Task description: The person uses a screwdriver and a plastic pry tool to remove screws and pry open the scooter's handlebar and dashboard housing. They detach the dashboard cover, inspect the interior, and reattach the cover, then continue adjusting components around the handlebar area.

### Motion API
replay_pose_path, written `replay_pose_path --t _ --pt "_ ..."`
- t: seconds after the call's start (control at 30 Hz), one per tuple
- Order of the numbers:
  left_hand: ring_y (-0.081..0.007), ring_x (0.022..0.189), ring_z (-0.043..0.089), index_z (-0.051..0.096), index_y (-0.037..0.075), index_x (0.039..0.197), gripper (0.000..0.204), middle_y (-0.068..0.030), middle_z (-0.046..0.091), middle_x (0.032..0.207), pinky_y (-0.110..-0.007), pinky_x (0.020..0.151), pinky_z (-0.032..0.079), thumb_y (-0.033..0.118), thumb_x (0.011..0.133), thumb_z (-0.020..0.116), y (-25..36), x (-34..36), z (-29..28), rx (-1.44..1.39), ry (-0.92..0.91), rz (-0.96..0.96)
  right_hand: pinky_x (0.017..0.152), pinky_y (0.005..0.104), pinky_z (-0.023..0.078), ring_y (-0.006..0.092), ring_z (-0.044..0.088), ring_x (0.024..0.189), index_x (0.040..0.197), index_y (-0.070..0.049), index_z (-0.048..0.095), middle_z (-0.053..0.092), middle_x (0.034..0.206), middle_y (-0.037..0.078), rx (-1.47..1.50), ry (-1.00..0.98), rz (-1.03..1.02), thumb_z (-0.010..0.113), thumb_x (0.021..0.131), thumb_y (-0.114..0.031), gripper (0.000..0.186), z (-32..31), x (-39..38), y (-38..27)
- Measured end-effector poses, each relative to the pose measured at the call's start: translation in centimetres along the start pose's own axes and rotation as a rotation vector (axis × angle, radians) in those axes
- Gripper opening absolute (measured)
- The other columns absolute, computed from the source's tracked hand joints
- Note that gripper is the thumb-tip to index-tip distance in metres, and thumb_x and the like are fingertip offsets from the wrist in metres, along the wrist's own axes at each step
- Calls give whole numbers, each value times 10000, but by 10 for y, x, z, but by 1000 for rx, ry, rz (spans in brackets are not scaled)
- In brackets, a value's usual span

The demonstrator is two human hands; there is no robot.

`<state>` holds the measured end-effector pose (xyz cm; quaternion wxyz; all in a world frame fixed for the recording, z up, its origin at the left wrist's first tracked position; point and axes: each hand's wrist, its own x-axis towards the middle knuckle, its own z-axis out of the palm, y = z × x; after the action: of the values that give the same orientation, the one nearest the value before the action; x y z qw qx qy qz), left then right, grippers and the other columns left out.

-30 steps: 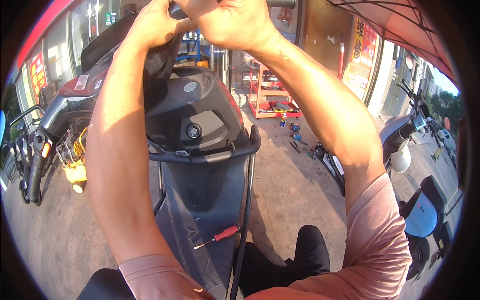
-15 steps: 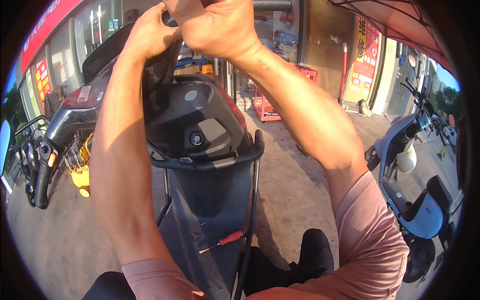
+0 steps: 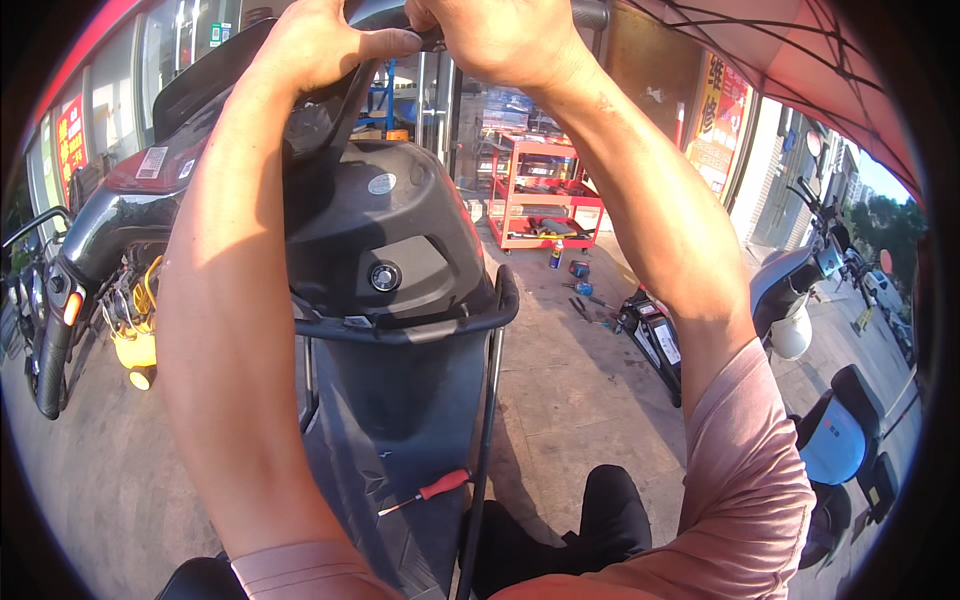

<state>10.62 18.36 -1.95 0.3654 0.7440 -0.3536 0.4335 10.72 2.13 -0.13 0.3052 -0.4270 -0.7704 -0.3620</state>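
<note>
Both arms reach up over a black scooter (image 3: 395,250). My left hand (image 3: 325,40) grips the dark upper front panel (image 3: 310,125) by the handlebar. My right hand (image 3: 495,35) is closed at the same spot, fingers curled over a dark part at the top edge; what it holds is cut off by the frame. The two hands touch. A screwdriver (image 3: 425,490) with a red handle lies on the scooter's black footboard (image 3: 390,500) below.
A red tool cart (image 3: 540,195) stands by the shop front, with cans and tools on the pavement near it. Another dark scooter (image 3: 90,260) and a yellow machine (image 3: 135,335) sit at left. A blue-and-white scooter (image 3: 825,340) is parked at right.
The view has tilted down a little and the scooter sits lower in the picture. Both hands stay closed together at the top of the front panel.
</note>
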Motion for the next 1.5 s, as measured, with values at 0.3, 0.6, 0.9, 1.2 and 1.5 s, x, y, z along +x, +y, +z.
replay_pose_path --t 0.3,0.6,0.9,1.2,1.5 --pt "-327 1205 609 605 -51 1266 680 -246 638 1260 -397 1035 478 277 722 849 1 -2 -1 345 89 -121 504 282 359 98 447 550 713 -14 521 472 614 5 -283 384 -166 527 998 -93 296 8 -11 4" --pt "-309 1115 664 649 -43 1201 616 -231 685 1178 -372 977 511 250 703 863 -15 5 1 293 121 -68 496 288 389 126 523 553 729 -8 562 524 636 49 -516 254 -300 580 934 -64 214 7 -21 3" --pt "-250 1177 641 633 4 1299 705 -183 677 1246 -358 1046 460 249 682 870 -30 12 -5 353 77 -51 491 256 384 89 506 522 783 -12 576 534 601 2 -120 564 97 545 998 -105 236 12 -19 0" --pt "-304 1163 634 606 -93 1260 660 -234 664 1239 -368 1029 479 181 710 847 -15 7 -8 3 -32 -71 521 277 396 116 521 580 716 -8 578 533 634 38 -267 350 -212 609 921 -47 211 14 -23 1" --pt "-267 1072 695 643 19 1297 732 -191 700 1192 -359 959 527 308 670 888 -41 11 -5 248 107 1 591 312 446 205 551 599 722 -65 561 557 665 36 -466 63 -159 760 698 -44 201 20 -49 -9"
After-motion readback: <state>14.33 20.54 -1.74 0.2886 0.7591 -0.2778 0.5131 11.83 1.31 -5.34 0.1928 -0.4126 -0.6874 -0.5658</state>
